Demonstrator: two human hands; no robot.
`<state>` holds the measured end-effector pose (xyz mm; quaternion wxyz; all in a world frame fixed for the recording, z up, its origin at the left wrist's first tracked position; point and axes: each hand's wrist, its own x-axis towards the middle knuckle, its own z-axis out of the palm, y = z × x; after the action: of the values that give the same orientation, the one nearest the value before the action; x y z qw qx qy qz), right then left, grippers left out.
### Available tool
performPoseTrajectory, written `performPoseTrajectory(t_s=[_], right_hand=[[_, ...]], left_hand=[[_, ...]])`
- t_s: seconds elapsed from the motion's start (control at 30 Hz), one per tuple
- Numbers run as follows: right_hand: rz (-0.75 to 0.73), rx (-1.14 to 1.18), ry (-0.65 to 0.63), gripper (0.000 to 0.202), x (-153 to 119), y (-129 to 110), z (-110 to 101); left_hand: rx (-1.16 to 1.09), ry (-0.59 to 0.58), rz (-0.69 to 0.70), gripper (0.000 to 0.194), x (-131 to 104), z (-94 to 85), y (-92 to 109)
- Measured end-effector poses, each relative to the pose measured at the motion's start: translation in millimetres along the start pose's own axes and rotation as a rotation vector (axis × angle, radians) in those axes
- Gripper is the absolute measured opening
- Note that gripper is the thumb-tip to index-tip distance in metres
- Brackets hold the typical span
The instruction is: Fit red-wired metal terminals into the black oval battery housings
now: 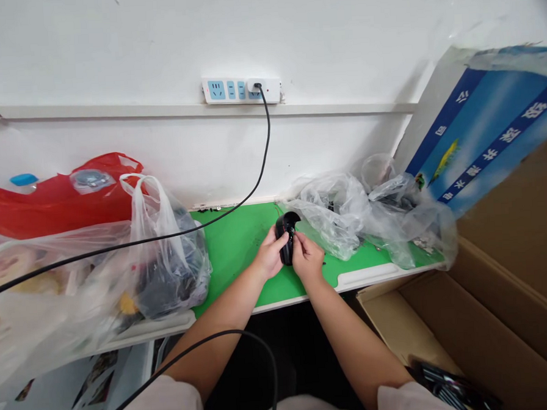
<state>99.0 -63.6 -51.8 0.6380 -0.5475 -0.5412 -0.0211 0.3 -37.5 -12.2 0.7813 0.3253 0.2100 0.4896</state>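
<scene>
Work surface: a flat green mat [230, 250], pale along its front edge
Left side: a slumped red bag [104, 208] behind a milky plastic bag [87, 251], next to a see-through carrier bag [169, 259] with looped handles and dark contents
Right side: thin, crumpled clear bags [333, 208] on the mat, near a blue printed panel [493, 120] and an open brown cardboard box [426, 319]
Wall [109, 48]: smooth white, bearing a power strip [219, 90]; a black cable [268, 132] runs from it across the bags
Black piece [282, 227]: between both hands above the mat, glossy, rounded, curved at its upper end, partly hidden by fingers
Left hand [270, 255]: gripping its left side, thumb across the front
Right hand [307, 257]: fingers closed on its right side; any smaller part there is hidden
</scene>
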Motion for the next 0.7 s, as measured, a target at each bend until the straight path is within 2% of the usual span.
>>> performPoseTrajectory(t_s=[0.3, 0.5, 0.7], right_hand=[[-0.061, -0.142, -0.045, 0.027, 0.8, -1.4, -3.1], [-0.117, -0.134, -0.023, 0.026, 0.9, -0.4, -3.1], [-0.109, -0.095, -0.026, 0.026, 0.9, 4.8, -1.1]], left_hand=[[-0.002, -0.008, 0.005, 0.045, -0.6, -0.1, 0.1], [-0.006, -0.018, -0.010, 0.046, 0.5, -1.4, -0.9], [-0.006, -0.009, -0.014, 0.047, 0.3, -1.9, -0.1]])
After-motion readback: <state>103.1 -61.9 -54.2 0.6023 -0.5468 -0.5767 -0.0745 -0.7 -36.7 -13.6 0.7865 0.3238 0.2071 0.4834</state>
